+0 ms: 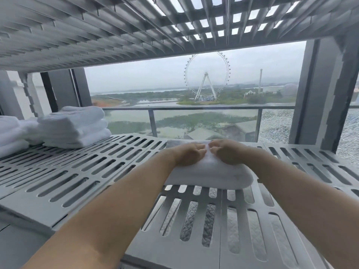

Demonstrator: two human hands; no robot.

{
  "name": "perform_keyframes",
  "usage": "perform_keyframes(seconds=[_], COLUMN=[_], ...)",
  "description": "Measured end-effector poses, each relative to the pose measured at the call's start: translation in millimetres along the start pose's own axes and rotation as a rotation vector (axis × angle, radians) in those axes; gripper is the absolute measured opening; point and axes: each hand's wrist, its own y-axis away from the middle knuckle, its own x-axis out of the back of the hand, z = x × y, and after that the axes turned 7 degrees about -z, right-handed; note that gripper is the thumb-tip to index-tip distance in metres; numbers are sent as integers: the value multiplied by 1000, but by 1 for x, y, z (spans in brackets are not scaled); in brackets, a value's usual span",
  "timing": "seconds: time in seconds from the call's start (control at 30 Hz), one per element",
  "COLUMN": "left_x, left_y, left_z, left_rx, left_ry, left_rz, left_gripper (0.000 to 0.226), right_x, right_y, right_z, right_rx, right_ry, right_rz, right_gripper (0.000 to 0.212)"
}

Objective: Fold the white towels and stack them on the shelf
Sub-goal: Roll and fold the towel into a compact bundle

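A folded white towel (209, 175) lies on the grey slotted shelf (81, 171), just right of the middle. My left hand (189, 154) and my right hand (226, 153) lie side by side on top of it, palms down, fingers curled into the cloth at its far part. The fingertips nearly meet over the towel's centre. A stack of three folded white towels (75, 127) stands at the shelf's back left. More folded white towels (11, 133) sit at the far left edge.
Another slotted shelf (116, 32) hangs close overhead. Grey uprights (318, 90) stand at the right and back left. Behind the shelf is a window with a balcony railing (194, 108).
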Motion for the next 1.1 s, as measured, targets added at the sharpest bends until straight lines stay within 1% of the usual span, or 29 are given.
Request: perform_keyframes(seconds=[0.07,0.13,0.23,0.4,0.47,0.53,0.57,0.63,0.67,0.73,0.77,0.83,0.9,0.97,1.03,1.1], left_x=[5,5,4,-1,-2,-2,-1,-1,-1,-2,-3,-10,-25,-40,-49,-51], left_y=[-12,-21,-31,-36,-35,-33,-32,-26,-22,-8,1,17,26,27,28,30], left_z=[-12,-34,-52,-58,-58,-56,-53,-47,-43,-32,-25,-12,-2,-1,0,-1], left_rx=[59,98,110,117,117,104,91,19,-57,-273,-367,-469,-426,-327,-262,-256], left_ry=[-150,-236,-203,-239,-237,-248,-255,-278,-281,-257,-237,-267,-362,-495,-599,-606], left_rz=[-18,6,71,126,142,145,153,213,276,400,405,304,237,278,332,361], left_gripper=[52,57,55,54,54,53,52,47,41,31,30,40,55,63,68,66], right_x=[0,-5,-20,-25,-25,-23,-20,-17,-16,-15,-15,-14,-16,-24,-36,-45], right_y=[-17,-32,-46,-46,-42,-34,-29,-15,-7,10,19,37,50,56,60,64], right_z=[9,20,36,53,51,45,44,44,46,50,51,50,46,43,41,39], right_rx=[-14,-22,8,44,66,95,99,98,109,159,192,266,304,304,306,290], right_ry=[-51,-26,-1,-74,-163,-238,-231,-224,-237,-263,-276,-290,-249,-159,-86,-84], right_rz=[-43,-74,-48,-27,54,225,320,443,457,424,395,315,197,141,187,267], right_gripper=[35,40,44,43,38,29,25,22,21,19,20,32,50,59,61,60])
